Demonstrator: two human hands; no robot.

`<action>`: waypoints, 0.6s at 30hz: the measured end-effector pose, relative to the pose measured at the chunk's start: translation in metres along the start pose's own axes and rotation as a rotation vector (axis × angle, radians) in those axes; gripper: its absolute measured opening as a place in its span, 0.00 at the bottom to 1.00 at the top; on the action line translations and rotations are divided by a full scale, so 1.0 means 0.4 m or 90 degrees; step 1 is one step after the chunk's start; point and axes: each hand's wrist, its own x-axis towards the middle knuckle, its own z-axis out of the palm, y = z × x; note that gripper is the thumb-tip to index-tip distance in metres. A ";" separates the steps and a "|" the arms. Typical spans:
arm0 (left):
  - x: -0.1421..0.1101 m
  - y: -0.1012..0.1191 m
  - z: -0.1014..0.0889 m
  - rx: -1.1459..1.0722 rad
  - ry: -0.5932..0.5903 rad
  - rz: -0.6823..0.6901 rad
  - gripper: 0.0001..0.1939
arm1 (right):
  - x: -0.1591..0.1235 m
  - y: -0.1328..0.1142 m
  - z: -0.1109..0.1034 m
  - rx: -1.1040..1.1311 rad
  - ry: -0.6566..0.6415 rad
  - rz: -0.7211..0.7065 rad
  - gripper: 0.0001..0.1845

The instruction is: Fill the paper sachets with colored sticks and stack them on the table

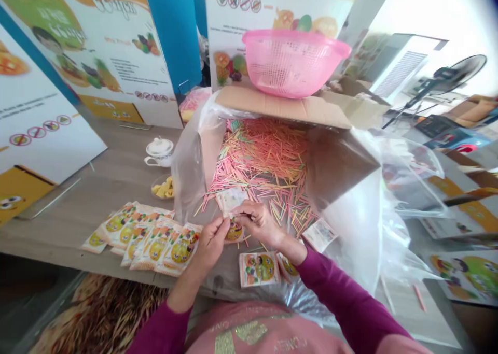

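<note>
- While the left hand (210,244) is pinching a small glossy printed paper sachet (234,232), the right hand (259,223) is gripping its top edge, fingers nearly shut.
- That sachet is hanging above crinkled clear plastic sheeting (350,224), just before a cardboard box (280,108) of thin pink-and-yellow wooden sticks (260,157).

**Rainbow sticks are stealing the whole show here, lol**

Pink, orange, yellow and green sticks (264,157) are glowing through a clear plastic liner (190,162), a hot-pink mesh basket (295,64) is popping above them, and the white sachets (155,245) are sporting yellow-and-green circles. Deep magenta sleeves (342,292) are clashing nicely with a pale pink shirt (303,333) carrying gold print, while the posters (105,69) are flashing green, yellow and blue.
</note>
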 end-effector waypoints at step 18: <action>-0.137 -0.101 -0.255 1.025 0.316 0.352 0.15 | 0.532 0.164 -0.302 -0.469 0.136 0.105 0.14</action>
